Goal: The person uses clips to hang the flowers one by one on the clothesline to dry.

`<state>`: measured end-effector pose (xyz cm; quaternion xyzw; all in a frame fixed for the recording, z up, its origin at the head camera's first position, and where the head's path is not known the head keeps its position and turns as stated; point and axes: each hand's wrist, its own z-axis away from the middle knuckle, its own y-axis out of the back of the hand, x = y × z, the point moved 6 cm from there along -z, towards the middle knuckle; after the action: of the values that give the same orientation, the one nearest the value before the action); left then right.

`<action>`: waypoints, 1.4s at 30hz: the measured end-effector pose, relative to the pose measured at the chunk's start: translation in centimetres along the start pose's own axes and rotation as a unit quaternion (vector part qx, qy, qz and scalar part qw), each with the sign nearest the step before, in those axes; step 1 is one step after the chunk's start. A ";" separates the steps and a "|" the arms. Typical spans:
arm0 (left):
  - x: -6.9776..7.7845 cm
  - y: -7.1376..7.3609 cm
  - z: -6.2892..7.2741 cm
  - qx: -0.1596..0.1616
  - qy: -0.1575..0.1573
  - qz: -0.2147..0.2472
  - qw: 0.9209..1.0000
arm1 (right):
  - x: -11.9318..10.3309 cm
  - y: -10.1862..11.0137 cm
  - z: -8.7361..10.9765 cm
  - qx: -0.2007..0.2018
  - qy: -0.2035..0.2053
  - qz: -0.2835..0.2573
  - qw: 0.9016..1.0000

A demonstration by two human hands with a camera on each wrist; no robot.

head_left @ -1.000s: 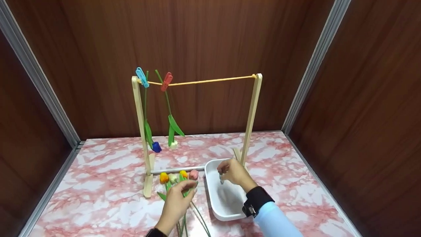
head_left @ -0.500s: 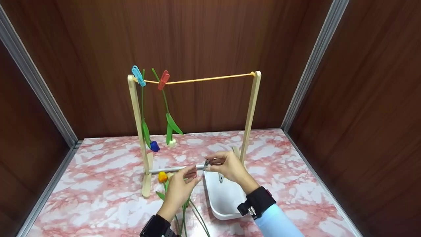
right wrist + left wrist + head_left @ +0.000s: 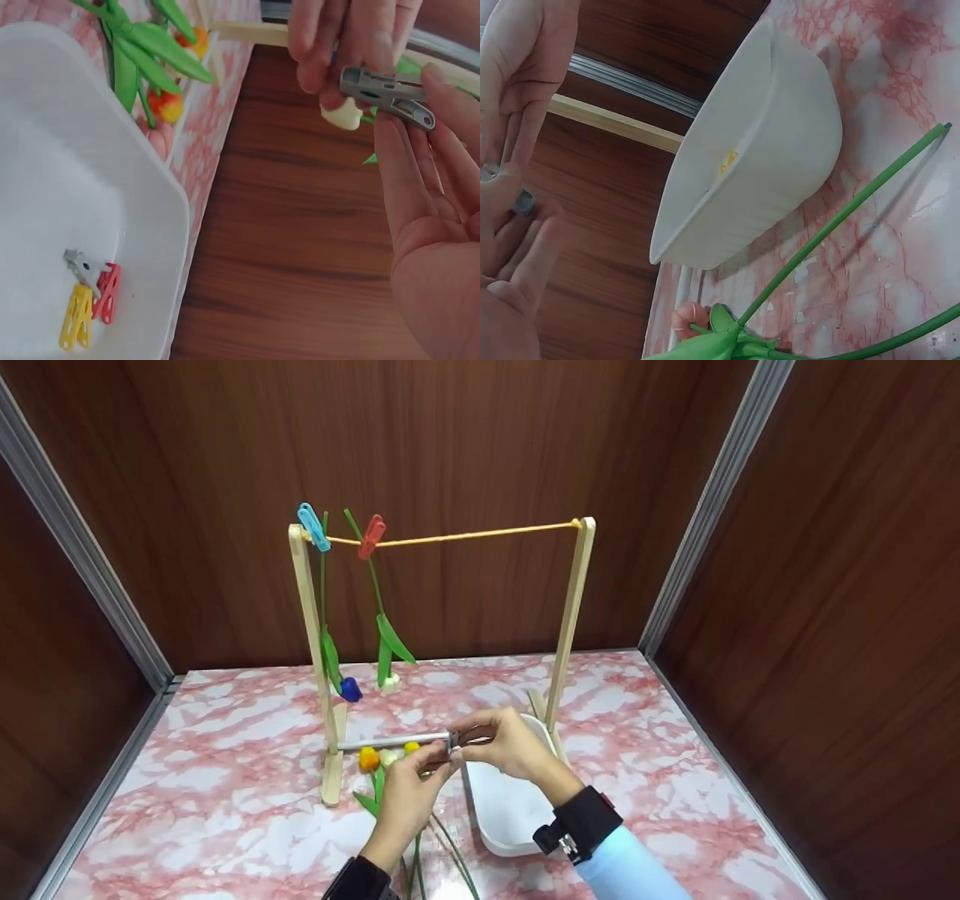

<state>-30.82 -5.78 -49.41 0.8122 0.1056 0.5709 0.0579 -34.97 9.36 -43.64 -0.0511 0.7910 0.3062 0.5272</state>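
Observation:
A grey clothespin (image 3: 386, 96) is pinched between both hands over the near left rim of the white tub. My left hand (image 3: 405, 799) grips one end of it, while the thumb and fingers of my right hand (image 3: 514, 746) hold the other end. Just below the left hand lie several artificial tulips (image 3: 368, 759), their green stems pointing towards me. Inside the white tub (image 3: 499, 840) a yellow clothespin (image 3: 76, 319), a red clothespin (image 3: 109, 294) and another grey clothespin (image 3: 82, 268) lie close together.
Behind the hands stands a wooden frame (image 3: 572, 622) with a yellow cord (image 3: 480, 535) across its top. A blue clothespin (image 3: 313, 527) and a red clothespin on the cord each hold a tulip head-down, one blue (image 3: 350, 690), one white (image 3: 390, 682). Wood panels (image 3: 480, 435) enclose the table.
The right hand has lifted the grey clothespin out of the tub and moved it left to the left hand, which now grips it too. Another grey clothespin dropped into the tub on the way.

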 end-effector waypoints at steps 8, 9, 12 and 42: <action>0.8 0.7 0.1 0.029 -0.017 0.019 0.999 | -0.8 -0.5 0.0 -0.002 -0.010 -0.029 1.000; 0.9 0.7 0.1 0.025 -0.018 0.022 0.999 | -0.8 -0.5 0.0 -0.001 -0.012 -0.030 0.999; 1.0 0.6 0.1 0.014 -0.017 0.035 0.999 | -0.7 -0.4 0.0 0.002 -0.015 -0.031 0.999; -1.4 2.8 0.3 -0.004 0.049 0.010 0.999 | -1.0 2.5 -0.1 0.152 -0.046 -0.031 0.987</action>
<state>-30.67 -8.84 -50.17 0.7841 0.0983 0.6107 0.0504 -35.60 11.10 -41.63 0.0191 0.8015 0.1674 0.5737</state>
